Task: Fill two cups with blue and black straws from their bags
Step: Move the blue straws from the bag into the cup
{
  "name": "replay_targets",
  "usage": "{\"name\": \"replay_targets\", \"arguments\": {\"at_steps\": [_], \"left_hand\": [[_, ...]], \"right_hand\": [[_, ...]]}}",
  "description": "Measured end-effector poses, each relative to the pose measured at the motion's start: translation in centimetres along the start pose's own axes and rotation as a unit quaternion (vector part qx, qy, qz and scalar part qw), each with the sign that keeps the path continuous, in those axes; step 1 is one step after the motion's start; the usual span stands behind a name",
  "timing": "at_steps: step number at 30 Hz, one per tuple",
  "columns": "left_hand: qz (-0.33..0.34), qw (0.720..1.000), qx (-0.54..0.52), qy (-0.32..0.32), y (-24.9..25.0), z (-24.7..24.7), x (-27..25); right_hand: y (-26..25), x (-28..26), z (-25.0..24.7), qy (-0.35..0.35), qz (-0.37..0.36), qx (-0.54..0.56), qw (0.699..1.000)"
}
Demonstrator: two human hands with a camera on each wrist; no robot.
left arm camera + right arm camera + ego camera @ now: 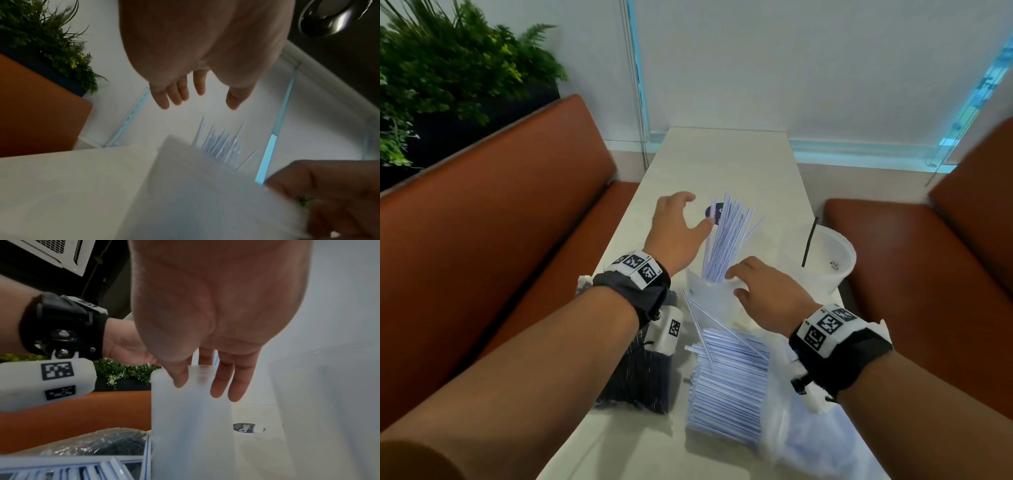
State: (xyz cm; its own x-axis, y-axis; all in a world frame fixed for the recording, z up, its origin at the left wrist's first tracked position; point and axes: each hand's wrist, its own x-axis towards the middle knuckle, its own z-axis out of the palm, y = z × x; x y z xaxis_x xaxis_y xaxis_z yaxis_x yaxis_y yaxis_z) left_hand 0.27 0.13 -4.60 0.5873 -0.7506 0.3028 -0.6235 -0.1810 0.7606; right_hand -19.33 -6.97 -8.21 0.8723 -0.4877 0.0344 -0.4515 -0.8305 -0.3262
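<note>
On the pale table point(726, 161), a translucent cup point(714, 301) stands crammed with blue-striped straws point(726, 240) that fan up and away from it. The right hand point(763, 294) rests on the cup's near rim, fingers loosely extended, gripping nothing. The left hand point(678, 233) hovers left of the straws, spread and released. Right of this cup a second cup point(832, 263) holds one black straw point(810, 241). Nearer than the cup lie the blue straw bag point(729, 383) and (to its left) the black straw bag point(640, 373).
</note>
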Motion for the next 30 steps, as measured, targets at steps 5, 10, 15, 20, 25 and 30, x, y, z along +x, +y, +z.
{"name": "replay_targets", "arguments": {"at_steps": [5,10,15,20,25,30], "left_hand": [[0.243,0.951,0.084,-0.174,0.4,-2.9,-4.1],[0.26,0.776,0.378,-0.432,-2.9,-1.5,-7.9],[0.292,0.763,0.388,-0.426,-3.5,-0.6,-8.8],[0.326,0.781,0.364,-0.39,-2.1,-1.4,-8.1],[0.408,0.819,0.253,-0.314,0.4,-1.0,-9.5],[0.377,0.798,0.336,-0.33,0.8,0.7,-9.7]], "right_hand": [[0.3,-2.2,-1.1,0.115,0.109,0.004,0.987],[1.2,-3.7,0.0,-0.108,0.266,-0.088,0.954],[0.9,-4.1,1.4,-0.154,0.281,-0.057,0.946],[1.3,-4.1,1.0,-0.137,0.283,-0.023,0.949],[0.9,-4.3,1.0,-0.16,0.293,-0.008,0.943],[0.8,-4.8,0.6,-0.164,0.289,0.002,0.943]]}}
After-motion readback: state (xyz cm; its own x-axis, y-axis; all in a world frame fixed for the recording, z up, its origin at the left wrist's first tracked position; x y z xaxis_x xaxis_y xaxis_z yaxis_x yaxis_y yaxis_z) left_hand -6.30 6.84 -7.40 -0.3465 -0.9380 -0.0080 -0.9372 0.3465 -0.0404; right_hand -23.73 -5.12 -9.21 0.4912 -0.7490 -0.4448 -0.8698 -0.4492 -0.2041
